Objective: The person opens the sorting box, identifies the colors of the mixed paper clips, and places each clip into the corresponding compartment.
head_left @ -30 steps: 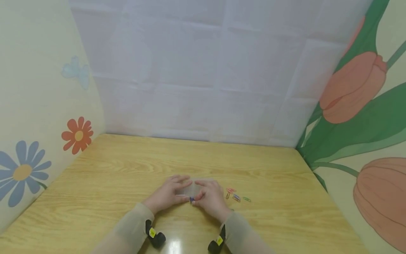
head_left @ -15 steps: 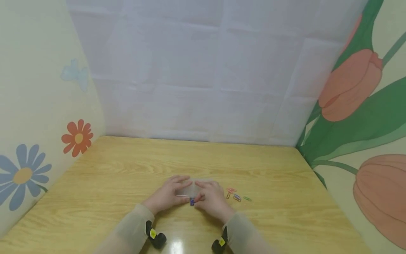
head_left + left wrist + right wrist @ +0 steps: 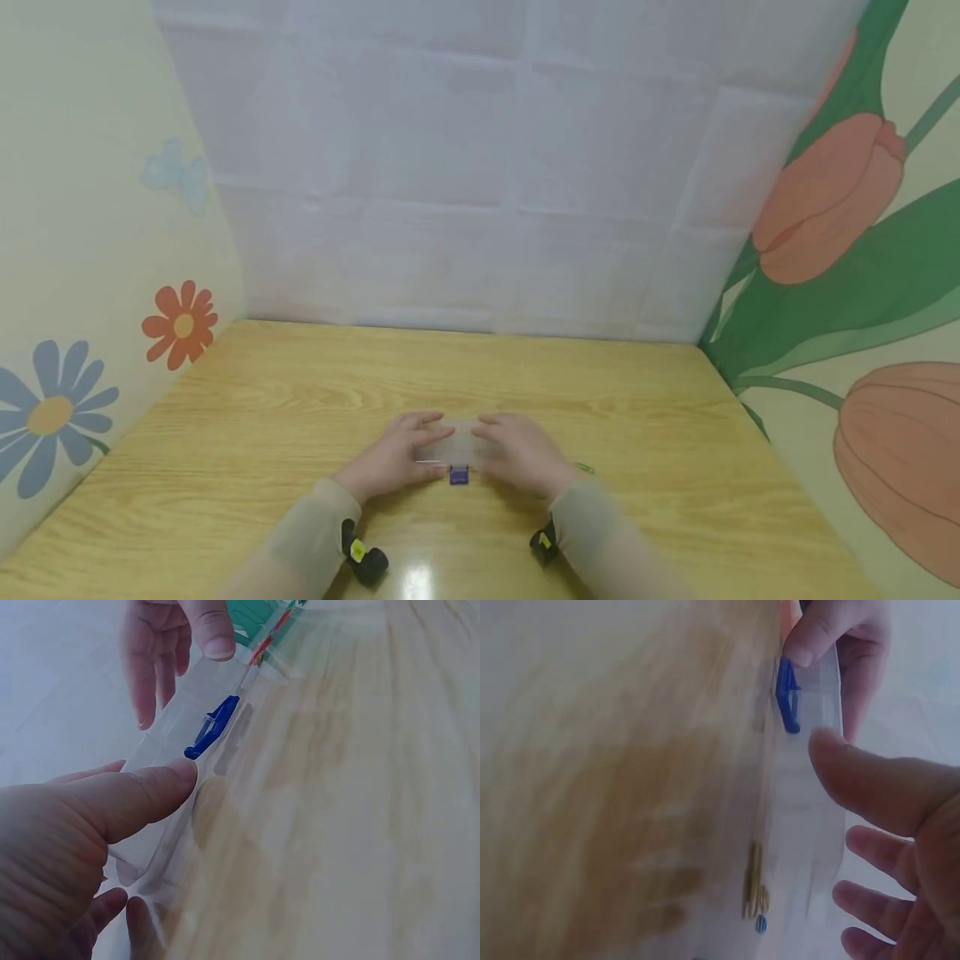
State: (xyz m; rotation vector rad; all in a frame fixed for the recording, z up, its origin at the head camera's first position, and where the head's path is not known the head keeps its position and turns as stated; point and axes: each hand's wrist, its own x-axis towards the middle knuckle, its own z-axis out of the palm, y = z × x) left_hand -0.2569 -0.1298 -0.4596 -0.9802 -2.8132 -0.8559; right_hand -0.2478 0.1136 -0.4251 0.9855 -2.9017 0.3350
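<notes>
A clear plastic box (image 3: 455,446) lies on the table between the two hands. At the middle of its front side a blue latch (image 3: 459,475) sticks outward. My left hand (image 3: 395,454) grips the box's left part, its thumb on the front wall beside the latch in the left wrist view and its fingers on the far side. My right hand (image 3: 525,452) is at the box's right part with thumb and fingers spread apart. In the right wrist view its thumb (image 3: 877,780) is near the latch; whether it touches the box cannot be told.
A green paper clip (image 3: 585,468) lies on the wooden table (image 3: 337,367) to the right. Brownish paper clips (image 3: 754,881) and a small blue one (image 3: 761,924) show by the box. A white cloth (image 3: 465,167) hangs behind, with flowered panels at both sides.
My right hand has let go of the latch and moved right, its fingers spreading. The latch now shows in full, tipped outward. The right hand now covers most of the paper clips.
</notes>
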